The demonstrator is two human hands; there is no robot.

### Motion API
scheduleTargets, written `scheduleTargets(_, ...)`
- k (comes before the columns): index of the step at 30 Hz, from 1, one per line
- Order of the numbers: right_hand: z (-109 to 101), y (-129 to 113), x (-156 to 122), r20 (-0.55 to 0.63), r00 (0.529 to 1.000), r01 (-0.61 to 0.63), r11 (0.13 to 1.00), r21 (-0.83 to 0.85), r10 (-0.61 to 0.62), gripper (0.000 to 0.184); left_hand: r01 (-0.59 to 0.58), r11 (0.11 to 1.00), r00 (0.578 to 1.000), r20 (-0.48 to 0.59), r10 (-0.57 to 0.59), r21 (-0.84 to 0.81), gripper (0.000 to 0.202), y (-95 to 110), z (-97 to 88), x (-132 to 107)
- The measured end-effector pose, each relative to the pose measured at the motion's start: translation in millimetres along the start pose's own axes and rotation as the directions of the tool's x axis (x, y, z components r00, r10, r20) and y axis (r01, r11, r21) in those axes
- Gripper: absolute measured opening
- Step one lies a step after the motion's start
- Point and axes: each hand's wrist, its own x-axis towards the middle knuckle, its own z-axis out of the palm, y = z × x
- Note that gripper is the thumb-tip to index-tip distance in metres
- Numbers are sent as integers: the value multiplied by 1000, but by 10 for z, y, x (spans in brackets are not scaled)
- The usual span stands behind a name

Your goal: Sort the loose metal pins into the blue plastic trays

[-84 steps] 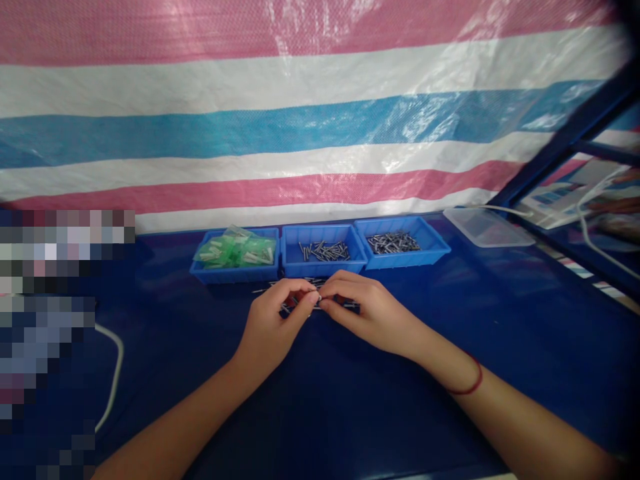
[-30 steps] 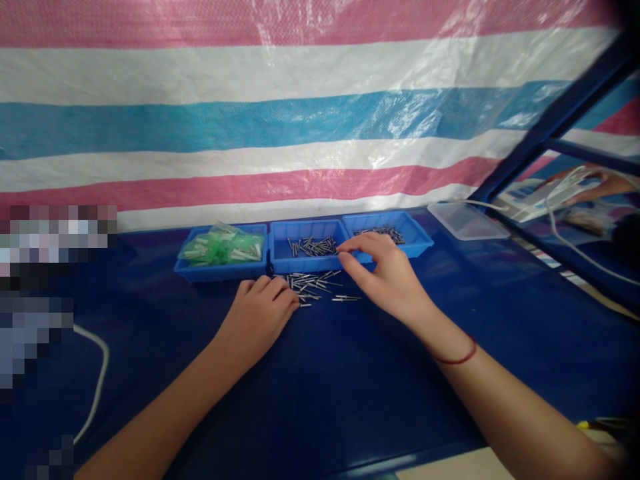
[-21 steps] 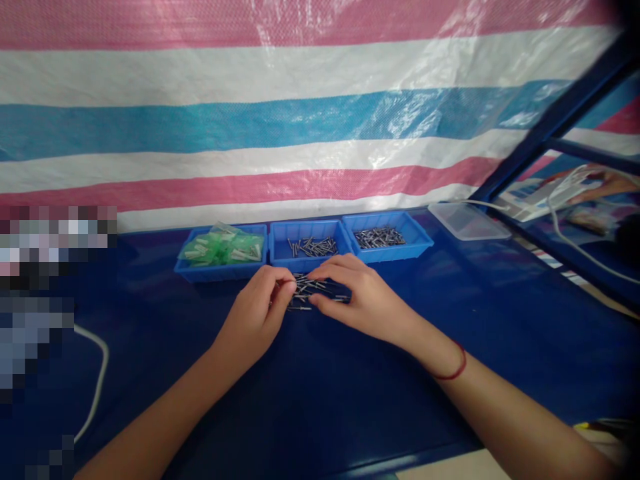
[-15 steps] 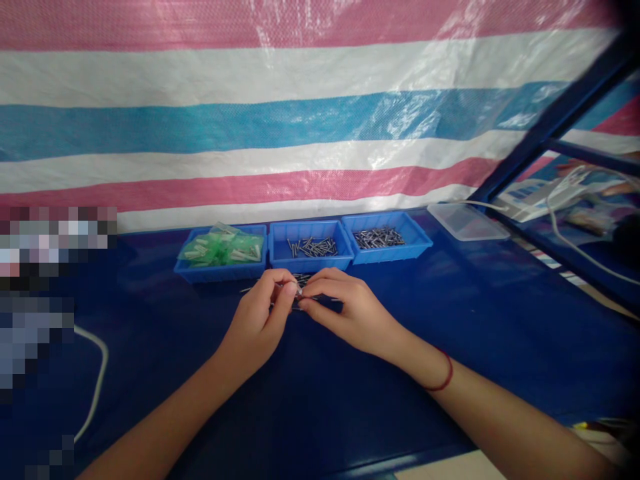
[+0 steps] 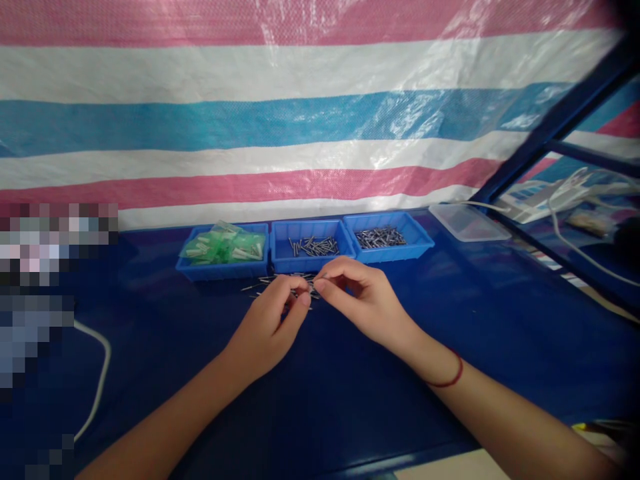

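My left hand (image 5: 275,320) is closed in a pinch in front of the bins; what lies between its thumb and forefinger is too small to make out. Just right of it, my right hand (image 5: 367,300) pinches thumb against forefinger, and a small grey sliver shows at the tips, too small to name. The fingertips of both hands are close together, with a narrow gap. Beneath and behind them, a loose pile of thin metal pins (image 5: 260,283) lies on the blue table (image 5: 310,400), partly hidden by my hands.
Three blue bins stand in a row: the left bin (image 5: 225,270) holds green plastic bags of pale pieces, the middle bin (image 5: 280,230) and right bin (image 5: 417,240) hold metal pins. A clear plastic lid (image 5: 470,223) lies right, near a blue frame (image 5: 530,147). A white cable (image 5: 103,373) runs left.
My hands have parted slightly, the right rising a little and both shifting right. More of the pin pile shows beside my left hand.
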Motion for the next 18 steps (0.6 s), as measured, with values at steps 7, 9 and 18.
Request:
scheduleTargets(7, 7, -33, -15, 16, 1000, 20, 999, -32, -20, 11, 39, 996, 999, 35, -36, -77, 19, -40, 9, 12)
scheduleTargets(9, 10, -33, -18, 10, 1000, 2, 1000, -10, -2, 9, 34, 997, 999, 37, -32, -63, 22, -38, 6, 13)
scheduleTargets(18, 11, -12, -17, 18, 1000, 19, 999, 41, -20, 10, 49, 991, 995, 89, -38, -125, 24, -21, 6, 12)
